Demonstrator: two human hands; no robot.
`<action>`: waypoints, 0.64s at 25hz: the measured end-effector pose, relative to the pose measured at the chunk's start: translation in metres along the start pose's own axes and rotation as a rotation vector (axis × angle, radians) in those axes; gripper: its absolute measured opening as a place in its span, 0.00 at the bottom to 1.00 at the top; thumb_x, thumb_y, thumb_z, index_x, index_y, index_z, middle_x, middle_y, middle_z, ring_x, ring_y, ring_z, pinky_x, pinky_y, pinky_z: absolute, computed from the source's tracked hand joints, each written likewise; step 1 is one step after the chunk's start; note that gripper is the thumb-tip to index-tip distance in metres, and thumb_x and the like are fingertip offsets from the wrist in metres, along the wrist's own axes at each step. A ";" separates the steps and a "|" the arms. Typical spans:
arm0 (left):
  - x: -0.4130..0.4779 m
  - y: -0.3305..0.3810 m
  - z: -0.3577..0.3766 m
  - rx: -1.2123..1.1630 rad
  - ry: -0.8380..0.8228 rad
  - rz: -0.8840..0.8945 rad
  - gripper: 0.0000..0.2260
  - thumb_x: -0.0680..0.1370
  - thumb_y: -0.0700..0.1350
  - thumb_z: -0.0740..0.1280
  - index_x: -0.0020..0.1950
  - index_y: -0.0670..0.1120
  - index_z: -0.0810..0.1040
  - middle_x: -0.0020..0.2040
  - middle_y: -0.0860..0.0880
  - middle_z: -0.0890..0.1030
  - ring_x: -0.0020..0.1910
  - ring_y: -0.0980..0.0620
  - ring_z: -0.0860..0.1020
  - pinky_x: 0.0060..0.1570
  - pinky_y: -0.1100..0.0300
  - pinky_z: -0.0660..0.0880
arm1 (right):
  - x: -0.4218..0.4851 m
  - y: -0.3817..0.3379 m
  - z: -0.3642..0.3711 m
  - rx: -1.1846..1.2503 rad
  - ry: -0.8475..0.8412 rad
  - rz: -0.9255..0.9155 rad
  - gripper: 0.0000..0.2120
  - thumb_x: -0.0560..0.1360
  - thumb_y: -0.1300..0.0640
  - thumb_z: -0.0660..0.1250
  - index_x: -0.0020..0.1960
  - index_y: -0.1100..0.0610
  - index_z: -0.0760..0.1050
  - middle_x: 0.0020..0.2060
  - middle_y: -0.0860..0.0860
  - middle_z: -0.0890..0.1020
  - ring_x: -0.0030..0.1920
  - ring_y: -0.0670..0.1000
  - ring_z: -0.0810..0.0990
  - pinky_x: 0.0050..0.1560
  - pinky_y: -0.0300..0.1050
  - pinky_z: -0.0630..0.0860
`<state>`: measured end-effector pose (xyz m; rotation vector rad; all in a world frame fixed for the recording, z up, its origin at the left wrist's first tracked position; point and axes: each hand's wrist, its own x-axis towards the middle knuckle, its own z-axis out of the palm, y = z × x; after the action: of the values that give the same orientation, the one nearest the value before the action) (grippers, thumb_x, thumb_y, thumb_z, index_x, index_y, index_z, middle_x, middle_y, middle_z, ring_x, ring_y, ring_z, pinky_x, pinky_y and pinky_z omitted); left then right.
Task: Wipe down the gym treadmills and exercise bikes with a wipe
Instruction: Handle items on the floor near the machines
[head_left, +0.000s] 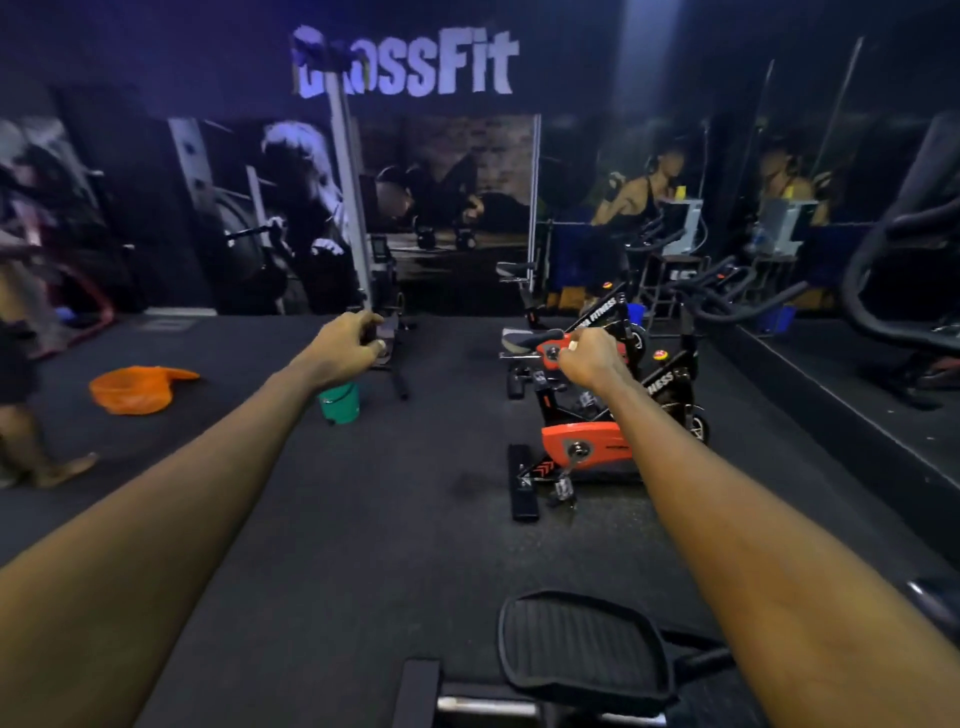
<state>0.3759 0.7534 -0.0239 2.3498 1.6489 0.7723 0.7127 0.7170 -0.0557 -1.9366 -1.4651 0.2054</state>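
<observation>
Both bare arms are stretched forward over the dark rubber floor (415, 493) of a dim gym. The left hand (345, 345) is held with loosely curled fingers, and nothing is seen in it. The right hand (587, 361) is curled into a fist; a small white speck is seen at its top, and what it is cannot be told. Beyond the right hand, two orange-and-black exercise bikes (587, 447) are stood one behind the other. A green bucket (340, 405) is seen below the left wrist, and an orange basin (135, 389) well to its left. A ribbed black pedal (582, 649) is seen near the bottom edge.
</observation>
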 end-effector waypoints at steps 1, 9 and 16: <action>-0.003 -0.012 -0.004 0.016 0.010 -0.026 0.18 0.80 0.43 0.65 0.70 0.42 0.72 0.64 0.40 0.75 0.63 0.41 0.74 0.57 0.56 0.68 | 0.007 -0.009 0.013 -0.003 -0.018 -0.016 0.16 0.75 0.54 0.66 0.59 0.61 0.80 0.58 0.62 0.80 0.60 0.62 0.78 0.57 0.50 0.76; -0.004 -0.100 -0.036 0.074 0.022 -0.153 0.20 0.80 0.45 0.65 0.72 0.44 0.70 0.70 0.39 0.71 0.68 0.41 0.70 0.65 0.52 0.67 | 0.041 -0.075 0.093 0.010 -0.117 -0.101 0.19 0.74 0.57 0.63 0.62 0.63 0.76 0.63 0.60 0.77 0.65 0.61 0.74 0.64 0.51 0.73; 0.024 -0.184 -0.045 0.077 0.009 -0.157 0.20 0.80 0.45 0.66 0.72 0.44 0.70 0.67 0.39 0.72 0.66 0.40 0.71 0.64 0.51 0.68 | 0.062 -0.134 0.158 -0.004 -0.134 -0.135 0.19 0.75 0.57 0.63 0.64 0.64 0.75 0.63 0.61 0.76 0.64 0.61 0.75 0.64 0.49 0.73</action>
<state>0.2069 0.8378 -0.0550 2.2350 1.8719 0.7024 0.5491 0.8565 -0.0764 -1.8486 -1.6781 0.2749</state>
